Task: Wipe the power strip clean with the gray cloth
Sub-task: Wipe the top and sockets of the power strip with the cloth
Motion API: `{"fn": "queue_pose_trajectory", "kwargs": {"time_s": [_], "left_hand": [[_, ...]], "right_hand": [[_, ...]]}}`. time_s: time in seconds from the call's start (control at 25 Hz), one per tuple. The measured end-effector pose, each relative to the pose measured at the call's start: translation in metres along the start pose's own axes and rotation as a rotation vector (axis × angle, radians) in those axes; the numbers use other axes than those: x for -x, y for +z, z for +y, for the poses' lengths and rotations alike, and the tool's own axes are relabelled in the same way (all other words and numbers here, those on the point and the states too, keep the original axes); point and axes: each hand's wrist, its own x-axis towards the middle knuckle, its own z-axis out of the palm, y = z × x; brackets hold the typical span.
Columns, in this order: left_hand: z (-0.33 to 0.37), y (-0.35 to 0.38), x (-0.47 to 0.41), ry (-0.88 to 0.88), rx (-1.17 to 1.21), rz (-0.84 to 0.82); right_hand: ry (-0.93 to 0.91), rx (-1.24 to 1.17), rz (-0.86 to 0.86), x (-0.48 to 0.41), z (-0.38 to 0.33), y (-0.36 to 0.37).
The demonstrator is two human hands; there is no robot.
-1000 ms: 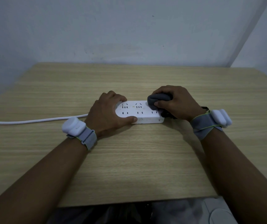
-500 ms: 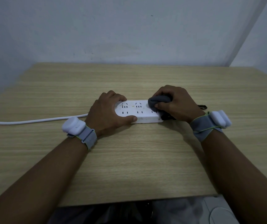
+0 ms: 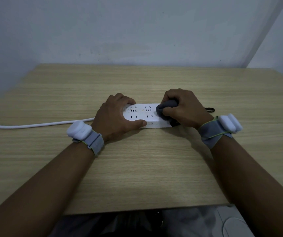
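Note:
A white power strip (image 3: 142,114) lies flat in the middle of the wooden table, with brownish specks on its top face. My left hand (image 3: 115,118) grips its left end, fingers over the far edge and thumb along the near edge. My right hand (image 3: 183,109) holds a bunched gray cloth (image 3: 165,108) and presses it on the strip's right end. The strip's right end is hidden under the cloth and hand.
The strip's white cord (image 3: 38,125) runs left across the table (image 3: 137,168) and off its left edge. A small dark strap (image 3: 210,109) lies just right of my right hand. The table's near edge is close to my body; walls stand behind and to the right.
The cloth in my right hand has shifted slightly left and toward the near edge along the strip's right end. My left hand and the strip have stayed put.

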Motion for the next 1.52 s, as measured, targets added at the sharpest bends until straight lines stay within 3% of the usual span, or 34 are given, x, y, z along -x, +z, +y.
{"fn": "queue_pose_trajectory", "kwargs": {"time_s": [0.2, 0.4, 0.56, 0.76, 0.92, 1.12, 1.28, 1.52], "left_hand": [[-0.001, 0.000, 0.000, 0.007, 0.008, 0.011], [0.001, 0.001, 0.001, 0.010, 0.006, 0.014], [0.000, 0.000, 0.000, 0.007, 0.009, 0.005], [0.001, 0.000, 0.001, 0.000, 0.018, 0.006], [0.001, 0.000, 0.001, 0.006, 0.018, 0.016], [0.003, -0.001, 0.002, 0.000, 0.018, 0.014], [0.002, -0.001, 0.001, -0.003, 0.027, 0.014], [0.002, 0.000, 0.002, -0.007, 0.025, 0.017]], "right_hand": [[0.042, 0.173, 0.100, -0.010, 0.008, 0.005], [0.001, 0.023, 0.013, -0.003, 0.004, 0.006], [0.034, 0.131, 0.097, -0.010, 0.006, 0.010], [-0.009, 0.030, 0.029, -0.006, 0.005, 0.005], [0.026, 0.117, 0.099, -0.012, 0.006, 0.012], [-0.028, 0.102, 0.012, -0.011, 0.007, 0.009], [0.077, 0.149, 0.087, -0.016, 0.009, 0.014], [0.041, 0.004, 0.039, -0.003, 0.006, 0.006]]}}
